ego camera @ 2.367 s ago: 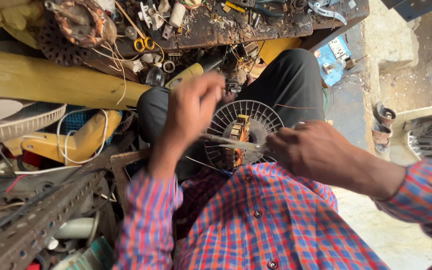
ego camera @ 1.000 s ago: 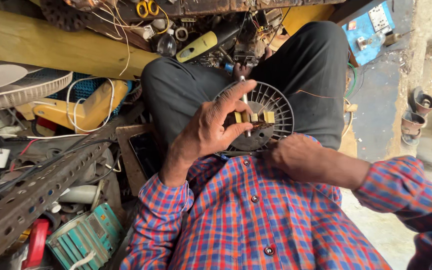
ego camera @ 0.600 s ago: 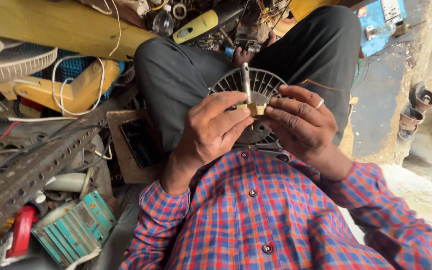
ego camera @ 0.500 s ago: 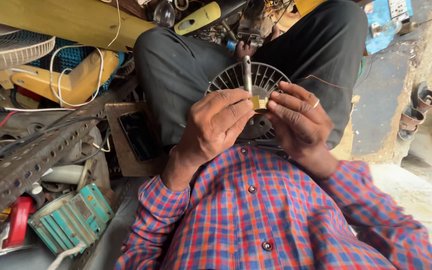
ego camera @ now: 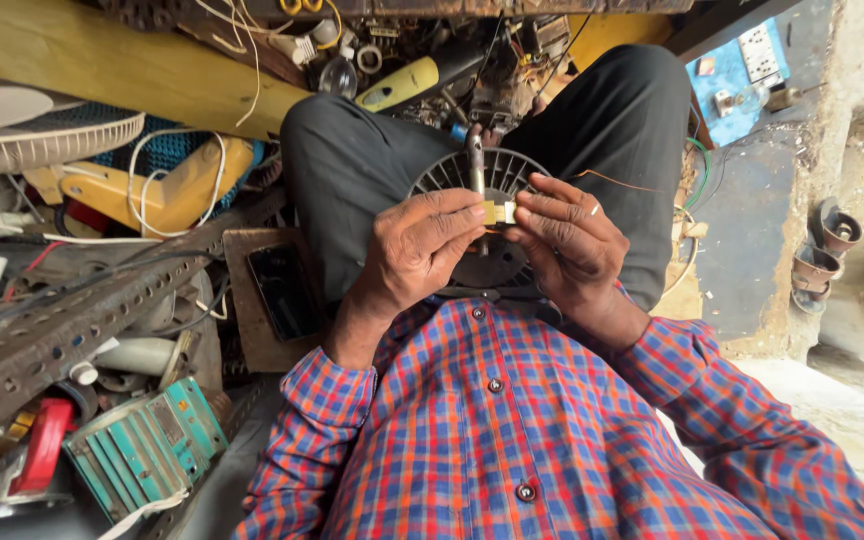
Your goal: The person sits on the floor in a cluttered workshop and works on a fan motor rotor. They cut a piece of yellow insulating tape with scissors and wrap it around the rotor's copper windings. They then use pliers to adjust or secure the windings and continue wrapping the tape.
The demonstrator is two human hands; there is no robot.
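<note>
A round black slotted motor housing (ego camera: pixel 452 172) rests on my lap, a metal shaft (ego camera: pixel 475 160) sticking up from its middle. My left hand (ego camera: pixel 414 252) and my right hand (ego camera: pixel 564 240) meet in front of it. Between their fingertips both pinch a small yellowish block-shaped part (ego camera: pixel 499 211) just beside the shaft. A thin copper wire (ego camera: pixel 624 181) runs off to the right over my dark trouser leg. My hands hide the lower half of the housing.
A dark phone (ego camera: pixel 281 291) lies on a brown board at my left knee. A perforated metal angle bar (ego camera: pixel 72 335), a teal motor (ego camera: pixel 147 447), a white fan grille (ego camera: pixel 42 140) and yellow parts crowd the left. Clutter of tools and wires fills the top; concrete floor lies right.
The view has shifted down onto my lap. My right hand rose from below the housing to meet the left at the shaft, and both now pinch the small yellowish part.
</note>
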